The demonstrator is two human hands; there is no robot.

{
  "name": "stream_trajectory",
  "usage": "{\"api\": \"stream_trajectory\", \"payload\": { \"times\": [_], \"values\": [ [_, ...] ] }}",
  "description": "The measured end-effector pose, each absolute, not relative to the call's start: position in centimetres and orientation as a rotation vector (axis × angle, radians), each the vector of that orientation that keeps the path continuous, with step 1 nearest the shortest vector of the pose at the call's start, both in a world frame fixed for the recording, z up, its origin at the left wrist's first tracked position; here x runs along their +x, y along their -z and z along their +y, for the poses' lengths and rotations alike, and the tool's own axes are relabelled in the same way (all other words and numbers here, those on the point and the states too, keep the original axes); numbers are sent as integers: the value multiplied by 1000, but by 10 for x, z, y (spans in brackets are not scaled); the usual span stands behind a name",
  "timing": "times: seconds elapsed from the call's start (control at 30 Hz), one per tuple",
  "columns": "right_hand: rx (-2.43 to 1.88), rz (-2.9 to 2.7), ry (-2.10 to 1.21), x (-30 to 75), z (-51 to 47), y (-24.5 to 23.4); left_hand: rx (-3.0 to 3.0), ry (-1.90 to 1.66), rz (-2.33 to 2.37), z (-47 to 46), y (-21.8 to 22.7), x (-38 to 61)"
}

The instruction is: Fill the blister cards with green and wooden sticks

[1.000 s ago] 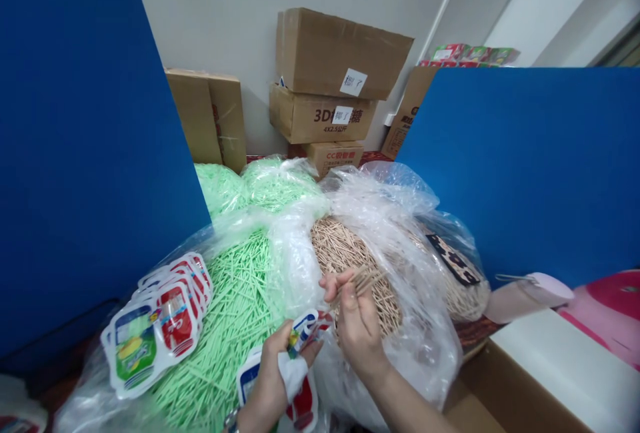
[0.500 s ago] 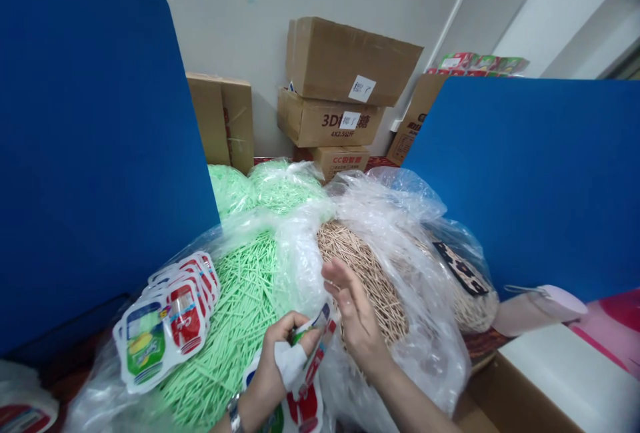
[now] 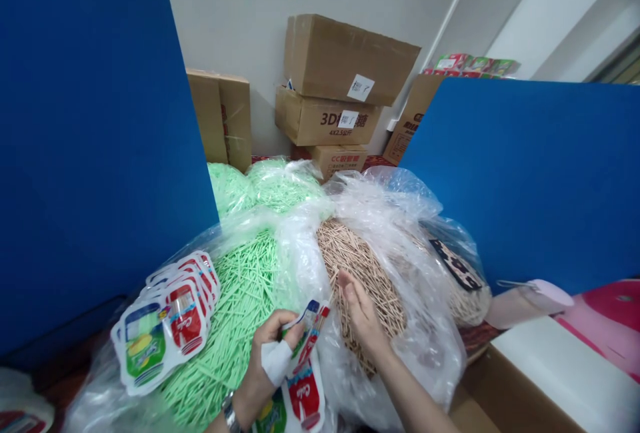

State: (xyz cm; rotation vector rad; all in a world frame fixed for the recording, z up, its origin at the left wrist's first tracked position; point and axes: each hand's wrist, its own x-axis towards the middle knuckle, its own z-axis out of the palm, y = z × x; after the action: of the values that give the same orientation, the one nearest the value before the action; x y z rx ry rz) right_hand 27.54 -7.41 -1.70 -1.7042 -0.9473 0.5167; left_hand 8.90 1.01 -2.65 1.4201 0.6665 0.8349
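My left hand [image 3: 273, 353], with a white bandage on the thumb, is closed on printed pouches [image 3: 303, 380] in red, white and green, with the mouth of one pouch held up. My right hand [image 3: 363, 316] lies with fingers stretched out on the heap of tan wooden sticks [image 3: 363, 273] inside a clear plastic bag. A heap of green sticks [image 3: 235, 313] fills the bag to the left of it.
A fanned stack of the same pouches [image 3: 160, 323] lies on the green sticks at left. Blue partitions [image 3: 90, 140] stand left and right. Cardboard boxes [image 3: 345, 60] are stacked against the back wall. A white box [image 3: 560, 373] and a pink object sit at right.
My right hand held a few tan sticks a second ago, then lost them at the pouch, and now rests flat on the tan heap. My left hand keeps the pouches.
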Motion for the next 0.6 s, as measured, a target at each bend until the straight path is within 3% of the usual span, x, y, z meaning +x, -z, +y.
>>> {"api": "stream_trajectory", "payload": {
  "times": [0.1,0.23,0.43,0.6],
  "values": [
    [-1721,-1183,-574,267,-76,8,1439,-843,642,11,20,88],
    [-1710,-1194,-377,263,-75,-2,1412,-876,636,13,7,85],
    [-1559,-1170,-623,257,-68,-5,1384,-943,589,16,-1,79],
    [-1558,-1555,-410,237,-56,-23,1437,-941,607,11,1,69]
  ]
}}
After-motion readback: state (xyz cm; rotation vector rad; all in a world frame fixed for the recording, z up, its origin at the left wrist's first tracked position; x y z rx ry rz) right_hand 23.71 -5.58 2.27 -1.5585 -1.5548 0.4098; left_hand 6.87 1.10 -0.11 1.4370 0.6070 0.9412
